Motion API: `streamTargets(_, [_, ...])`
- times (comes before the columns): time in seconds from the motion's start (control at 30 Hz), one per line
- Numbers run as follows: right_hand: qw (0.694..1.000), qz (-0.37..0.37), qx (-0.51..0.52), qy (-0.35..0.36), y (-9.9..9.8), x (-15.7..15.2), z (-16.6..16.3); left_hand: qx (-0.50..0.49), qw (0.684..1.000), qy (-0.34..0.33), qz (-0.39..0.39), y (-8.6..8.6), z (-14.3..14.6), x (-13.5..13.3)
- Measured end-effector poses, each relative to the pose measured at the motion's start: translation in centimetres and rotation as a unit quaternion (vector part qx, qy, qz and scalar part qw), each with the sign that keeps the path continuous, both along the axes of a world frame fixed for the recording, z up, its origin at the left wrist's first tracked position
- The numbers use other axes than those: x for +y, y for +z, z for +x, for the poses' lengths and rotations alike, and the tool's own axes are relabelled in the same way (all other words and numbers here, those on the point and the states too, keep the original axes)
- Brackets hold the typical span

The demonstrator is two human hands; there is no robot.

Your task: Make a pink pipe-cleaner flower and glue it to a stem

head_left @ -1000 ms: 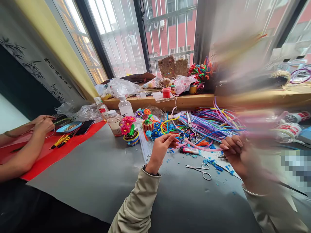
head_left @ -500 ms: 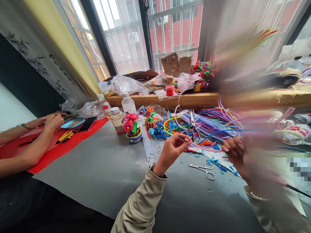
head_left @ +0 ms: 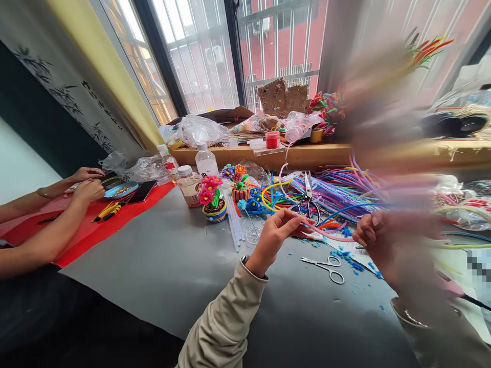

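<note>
In the head view my left hand [head_left: 274, 237] is closed, thumb and fingers pinching a pink pipe cleaner [head_left: 333, 235]. The strand sags from there towards my right hand [head_left: 378, 248], whose fingers are curled around its other end. A smeared patch covers part of the right hand. Just beyond the left hand, black-handled scissors [head_left: 308, 188] lie with blades pointing away. Small silver scissors [head_left: 326, 264] rest on the grey mat between and below my hands, beside blue fluff clippings [head_left: 353, 261]. Behind them spreads a heap of coloured pipe cleaners [head_left: 337, 191].
Left of my hands stand a potted pink pipe-cleaner flower [head_left: 211, 197], clear glue sticks [head_left: 235, 222] and bottles [head_left: 190, 186]. At far left another person's hands [head_left: 89, 186] work over a red mat [head_left: 126, 209]. A pink glue gun [head_left: 450, 286] lies at right.
The view has shifted slightly, so things appear further right. My left fingers have turned and closed flatter along the pink pipe cleaner. One of the other person's hands has lifted and opened.
</note>
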State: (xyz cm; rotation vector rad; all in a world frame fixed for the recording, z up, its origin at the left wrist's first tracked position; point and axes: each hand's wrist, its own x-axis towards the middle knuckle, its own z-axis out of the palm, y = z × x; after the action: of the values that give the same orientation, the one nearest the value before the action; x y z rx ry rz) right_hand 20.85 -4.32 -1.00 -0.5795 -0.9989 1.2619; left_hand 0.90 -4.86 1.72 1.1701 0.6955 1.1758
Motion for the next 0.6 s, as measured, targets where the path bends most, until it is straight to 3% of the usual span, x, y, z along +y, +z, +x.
streamTargets(0.37, [1.0, 0.006, -0.007, -0.001, 0.0, -0.4, 0.0, -0.066, 0.997, -0.046, -0.021, -0.2, 0.2, -0.1])
streamTargets(0.6, [0.997, -0.043, -0.06, -0.022, 0.9, -1.3, -0.5, -0.069, 0.997, -0.018, -0.023, -0.5, 0.2, 0.1])
